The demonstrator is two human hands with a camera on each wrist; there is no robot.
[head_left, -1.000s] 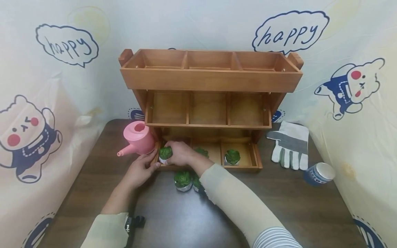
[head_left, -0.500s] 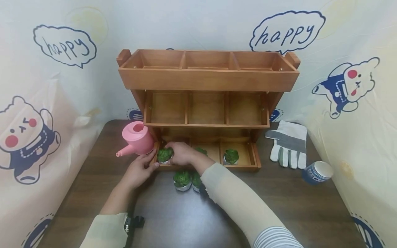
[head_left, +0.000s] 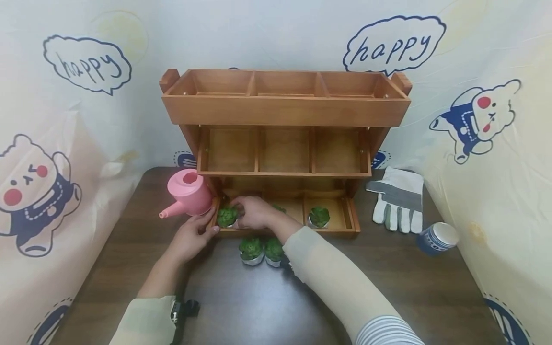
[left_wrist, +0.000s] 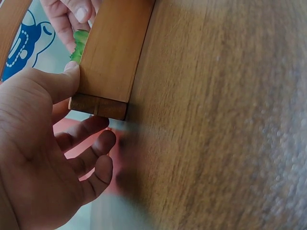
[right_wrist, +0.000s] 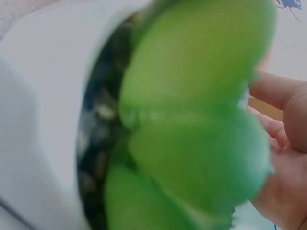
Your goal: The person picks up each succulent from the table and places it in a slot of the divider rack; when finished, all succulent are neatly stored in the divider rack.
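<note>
My right hand [head_left: 254, 213] holds a small potted succulent [head_left: 227, 217] by its right side, low in the left compartment of the wooden shelf's bottom tray [head_left: 327, 234]. Most of its pale pot is hidden behind the tray's front board. My left hand [head_left: 191, 237] grips the tray's front left corner; in the left wrist view its thumb [left_wrist: 72, 74] lies at the front board's top edge, the other fingers curled by the end. Another succulent [head_left: 319, 217] sits in the right compartment; one in the middle [head_left: 279, 209] is mostly covered by my right arm. A blurred succulent [right_wrist: 192, 115] fills the right wrist view.
Two potted succulents [head_left: 251, 250] stand on the table before the tray. A pink watering can [head_left: 189, 194] is close left of the shelf. White-grey gloves [head_left: 397, 201] and a blue-and-white can [head_left: 437, 238] lie to the right. The upper tiers [head_left: 286, 111] overhang the bottom tray.
My right hand has lowered the succulent in the left compartment, and less of its pot shows now. The left hand stays at the tray corner. The head view has shifted slightly.
</note>
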